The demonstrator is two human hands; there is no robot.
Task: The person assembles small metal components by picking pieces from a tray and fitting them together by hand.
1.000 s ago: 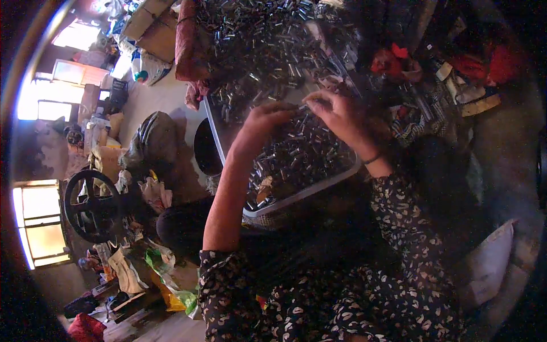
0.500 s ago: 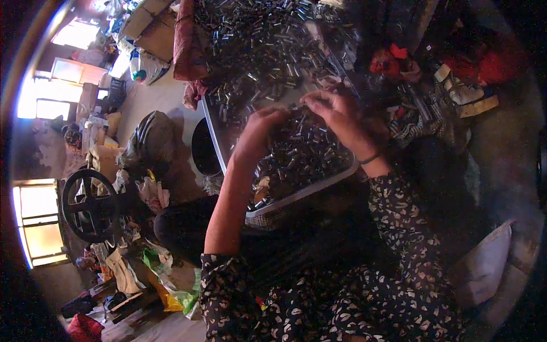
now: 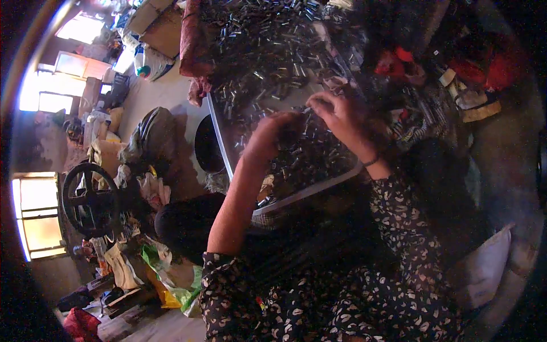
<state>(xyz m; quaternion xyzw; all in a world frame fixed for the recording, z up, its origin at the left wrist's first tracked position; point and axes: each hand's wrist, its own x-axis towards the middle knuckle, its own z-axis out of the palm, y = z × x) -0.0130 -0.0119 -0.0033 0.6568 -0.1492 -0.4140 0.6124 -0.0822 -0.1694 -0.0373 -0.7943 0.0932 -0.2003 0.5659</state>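
Observation:
Many small, shiny cylindrical metal pieces (image 3: 259, 31) lie heaped in a large shallow tray with a pale rim (image 3: 307, 191). Over its near part, my left hand (image 3: 273, 130) is closed, its fingertips pinched toward the right; motion blurs it a little. Facing it, my right hand (image 3: 337, 114) is closed too, thumb and forefinger pressed together. A small metal piece (image 3: 303, 109) seems to show between the two sets of fingertips, too small to tell its exact kind. More loose pieces lie beneath both hands.
Along the tray's far left side hangs reddish cloth (image 3: 195, 48). A dark round opening or bowl (image 3: 209, 143) is just left of the tray. Farther left are a black spoked wheel (image 3: 91, 199) and a green-and-white plastic bag (image 3: 171, 279). Red cloth (image 3: 393, 64) lies at the right.
My left hand has moved slightly right, closer to my right fingertips. The whole view has shifted a little; both hands stay closed over the tray.

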